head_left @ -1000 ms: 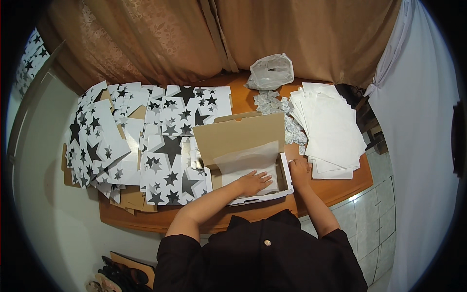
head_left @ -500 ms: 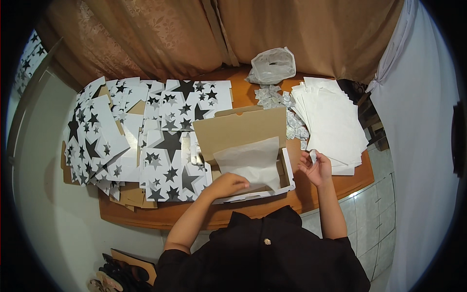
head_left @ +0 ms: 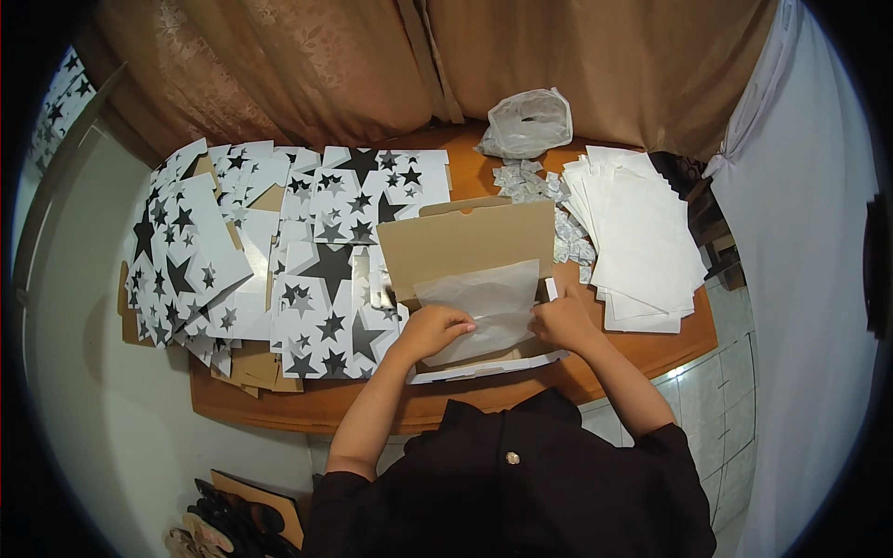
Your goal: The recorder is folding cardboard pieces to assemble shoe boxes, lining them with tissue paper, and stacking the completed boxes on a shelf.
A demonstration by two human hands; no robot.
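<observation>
In front of me an opened cardboard box [head_left: 465,232], brown inside with a white outer wall, has its lid raised at the back. A sheet of thin white paper [head_left: 484,288] lines it, partly standing against the lid. My left hand [head_left: 437,332] is closed at the sheet's left front part, thumb and fingers pinching the paper. Over the box's right side, my right hand [head_left: 565,321] has its fingers curled down by the paper's right edge. What those fingers hold is hidden.
Star-printed white boxes [head_left: 326,307] are spread and stacked on the left of the wooden table [head_left: 270,411]. To the right lie a stack of white paper sheets [head_left: 642,232] and several small clear sachets [head_left: 526,181]. Behind the sachets stands a translucent plastic bag [head_left: 530,126].
My right hand has moved left from beside the box, where it held up a small sachet, to the box's right side. My left hand has shifted slightly up along the paper.
</observation>
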